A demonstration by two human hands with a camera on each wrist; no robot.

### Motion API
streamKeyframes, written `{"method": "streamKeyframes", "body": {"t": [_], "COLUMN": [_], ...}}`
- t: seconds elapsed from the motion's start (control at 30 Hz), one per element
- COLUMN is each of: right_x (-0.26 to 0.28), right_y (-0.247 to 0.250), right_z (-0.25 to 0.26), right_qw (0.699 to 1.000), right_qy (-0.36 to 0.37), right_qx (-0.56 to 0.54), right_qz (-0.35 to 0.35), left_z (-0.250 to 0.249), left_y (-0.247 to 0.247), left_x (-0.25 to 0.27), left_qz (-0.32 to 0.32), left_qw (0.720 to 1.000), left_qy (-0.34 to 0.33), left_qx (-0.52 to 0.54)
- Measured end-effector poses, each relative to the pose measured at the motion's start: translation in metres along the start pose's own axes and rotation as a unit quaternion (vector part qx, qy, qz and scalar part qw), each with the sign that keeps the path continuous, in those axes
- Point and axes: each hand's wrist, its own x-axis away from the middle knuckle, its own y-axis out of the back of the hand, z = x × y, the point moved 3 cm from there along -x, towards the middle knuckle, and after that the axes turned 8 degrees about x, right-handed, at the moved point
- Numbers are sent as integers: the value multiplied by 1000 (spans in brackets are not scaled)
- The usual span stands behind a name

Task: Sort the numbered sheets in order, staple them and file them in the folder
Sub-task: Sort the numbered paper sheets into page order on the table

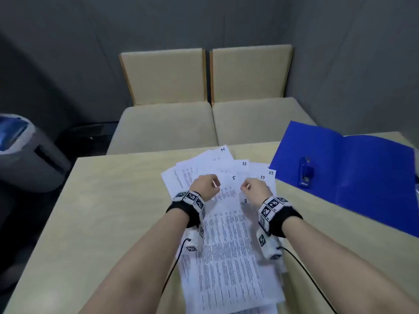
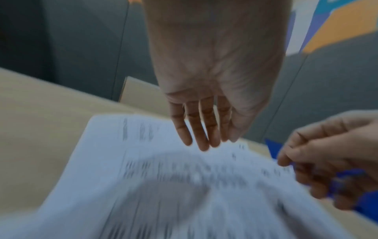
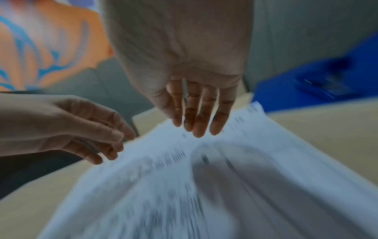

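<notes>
A loose fan of white printed sheets [image 1: 226, 245] lies on the table, with handwritten numbers 14, 13, 23, 17, 5 and 8 showing at their corners. My left hand [image 1: 205, 184] hangs over the upper left of the pile; in the left wrist view its fingers [image 2: 204, 129] point straight down with the tips on the paper [image 2: 163, 186]. My right hand [image 1: 255, 189] is beside it near sheet 17, and its straight fingers [image 3: 200, 116] also touch the sheets [image 3: 204, 194]. An open blue folder [image 1: 362, 177] lies to the right, with a blue stapler [image 1: 306, 172] on it.
The light wooden table [image 1: 113, 211] has bare surface to the left of the sheets. Two beige cushioned seats [image 1: 165, 125] stand behind its far edge. A grey and blue machine [image 1: 22, 150] stands on the floor at the left. Both wrist views are motion-blurred.
</notes>
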Motion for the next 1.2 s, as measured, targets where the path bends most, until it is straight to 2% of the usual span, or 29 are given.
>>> {"method": "streamKeyframes", "body": {"t": [0.07, 0.13, 0.3, 0.4, 0.53, 0.6, 0.67, 0.73, 0.83, 0.9, 0.97, 1.03, 1.1, 1.2], "right_x": [9, 18, 27, 26, 24, 23, 25, 28, 35, 42, 46, 48, 48, 47], "right_y": [-16, -39, -59, -59, -40, -34, -33, -34, -34, -35, -39, -40, -42, -44], "right_z": [-20, -41, -49, -54, -63, -63, -60, -61, -71, -80, -88, -91, -92, -92], "right_qw": [997, 991, 993, 993, 971, 970, 970, 965, 974, 979, 978, 978, 976, 978], "right_qy": [-67, -102, -74, -70, -111, -88, -60, -61, -52, -57, -64, -65, -68, -73], "right_qx": [22, 17, -7, -25, -206, -223, -224, -238, -164, -110, -113, -118, -130, -126], "right_qz": [41, 88, 94, 96, 39, 41, 73, 97, 150, 165, 165, 162, 158, 151], "left_z": [11, 21, 29, 27, 29, 26, 22, 19, 30, 48, 67, 82, 88, 90], "left_y": [-16, -33, -43, -44, -35, -31, -30, -32, -29, -19, -9, -3, 0, 4], "left_x": [-1, 6, 10, 16, 29, 36, 40, 41, 36, 30, 28, 25, 23, 21], "left_qz": [33, 67, 60, 49, -9, 5, 36, 65, 45, -33, -82, -68, -43, -64], "left_qw": [998, 993, 984, 988, 998, 998, 996, 994, 998, 996, 987, 981, 982, 983], "left_qy": [19, 30, 4, -7, -34, -53, -77, -83, -39, 14, 89, 146, 151, 120], "left_qx": [-42, -89, -168, -146, -53, -33, -23, -32, -33, -77, -109, -106, -104, -123]}}
